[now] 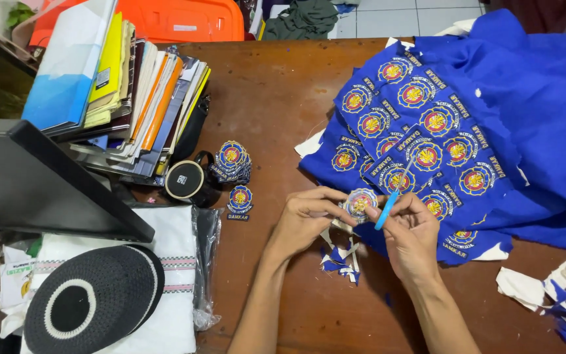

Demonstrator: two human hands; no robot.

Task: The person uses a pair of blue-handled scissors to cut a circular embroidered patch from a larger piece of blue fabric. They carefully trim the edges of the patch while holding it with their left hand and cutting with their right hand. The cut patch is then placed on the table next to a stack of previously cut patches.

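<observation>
Between the two hands, just above the near middle of the brown wooden table [276, 98], sits a round embroidered patch [361, 202], blue-rimmed with a red and yellow centre. The left hand [304, 219] pinches its left edge with thumb and fingertips pressed together on it. The right hand [409, 231] is closed around the blue handles of a small pair of scissors [393, 194], whose blades point up and away at the patch's right edge. Below the hands lies a little heap of blue and white trimmings [342, 257]. Just beyond the scissors spreads a blue cloth sheet [532, 131] covered with rows of the same uncut emblems. To the left, well apart, a small stack of finished patches [232, 161] rests beside a black round object [185, 179], with one single patch [240, 199] just below. Farther left stand leaning books [132, 92], and a black-and-white knitted cap [93, 298] lies on folded white cloth [178, 229]. More scraps [558, 292] lie at the right edge.
</observation>
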